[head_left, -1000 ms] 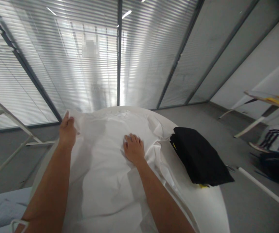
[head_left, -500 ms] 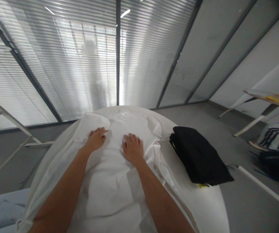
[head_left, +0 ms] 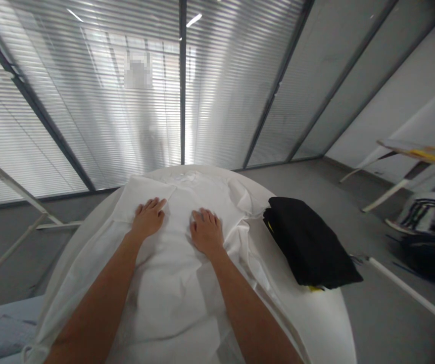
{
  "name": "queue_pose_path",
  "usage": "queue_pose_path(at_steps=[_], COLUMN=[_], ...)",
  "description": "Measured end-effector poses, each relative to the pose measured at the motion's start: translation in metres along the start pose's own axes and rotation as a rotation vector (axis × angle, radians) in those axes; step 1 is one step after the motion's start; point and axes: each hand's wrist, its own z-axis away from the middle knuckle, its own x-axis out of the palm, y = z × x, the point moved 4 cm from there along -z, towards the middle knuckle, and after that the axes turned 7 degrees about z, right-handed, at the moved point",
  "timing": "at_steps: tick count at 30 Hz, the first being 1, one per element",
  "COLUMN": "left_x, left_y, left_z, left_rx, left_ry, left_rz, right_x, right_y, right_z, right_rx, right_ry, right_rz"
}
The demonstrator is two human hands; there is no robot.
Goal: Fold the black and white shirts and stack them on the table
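A white shirt (head_left: 172, 283) lies spread over a round white table (head_left: 327, 318), collar towards the far edge. Its left sleeve (head_left: 141, 194) is folded inward across the body. My left hand (head_left: 148, 218) lies flat on that folded sleeve, fingers stretched out. My right hand (head_left: 206, 231) presses flat on the middle of the shirt, fingers apart. Neither hand holds anything. The shirt's right side is bunched in wrinkles beside my right hand.
A folded black garment (head_left: 308, 242) with a yellow bit showing lies on the table's right side. Glass walls with blinds stand behind. White table legs (head_left: 8, 202) are at left. Another table (head_left: 414, 156), a striped bag (head_left: 425, 215) and a dark bag are at right.
My left hand carried the shirt's left sleeve from the table's left edge inward, laid it over the body, and now rests flat on it. My right hand has stayed in place.
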Motion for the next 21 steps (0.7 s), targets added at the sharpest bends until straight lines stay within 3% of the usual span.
queue_pose_path(at_steps=[5,10,16,21], left_x=[-0.002,0.004,0.012,0.007], left_y=[0.006,0.034,0.053,0.053], left_z=[0.001,0.008,0.019,0.02], left_rx=[-0.025,-0.025,0.021,0.014], left_ry=[0.011,-0.002,0.141,0.17], left_rz=[-0.052,-0.125,-0.142,-0.128], right_x=[-0.001,0.001,0.003,0.005], right_y=[0.0,0.001,0.002,0.031], right_z=[0.0,-0.001,-0.003,-0.025], right_rx=[0.002,0.004,0.011,0.091], right_ry=[0.007,0.003,-0.016,-0.146], right_rz=[-0.002,-0.008,-0.066,-0.221])
